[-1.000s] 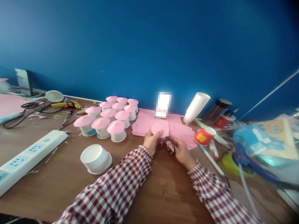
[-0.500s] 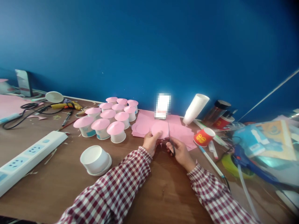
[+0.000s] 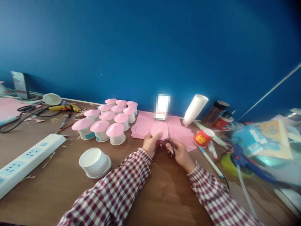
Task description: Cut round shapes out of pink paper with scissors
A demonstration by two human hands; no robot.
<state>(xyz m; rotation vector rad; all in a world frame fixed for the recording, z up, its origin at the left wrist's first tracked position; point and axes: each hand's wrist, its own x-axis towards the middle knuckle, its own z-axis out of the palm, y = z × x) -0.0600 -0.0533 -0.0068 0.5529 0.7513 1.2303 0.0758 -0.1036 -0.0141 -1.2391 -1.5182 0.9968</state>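
Note:
My left hand [image 3: 151, 144] pinches a pink paper disc [image 3: 160, 129] by its near edge, thumb on top. In my right hand [image 3: 180, 153] is a pair of scissors [image 3: 168, 130], fingers in the dark handles, its blades pointing away from me at the disc's right edge. Beneath and behind lie pink paper sheets [image 3: 143, 117] with more cut rounds. To the left stand several paper cups topped with shallow pink paper cones [image 3: 115, 129]. How far the blades are apart is too small to tell.
A white power strip [image 3: 30, 160] and an upturned white tub [image 3: 94, 161] lie on the left. A glue gun [image 3: 64, 107] rests farther back. On the right are a leaning stack of white cups [image 3: 195, 110], a red paper cup [image 3: 204, 137], pens [image 3: 211, 161] and a plastic bag [image 3: 265, 141].
The whole view has shifted slightly, so things sit a little farther left. Both hands keep their hold on the disc and the scissors, with hardly any movement between them.

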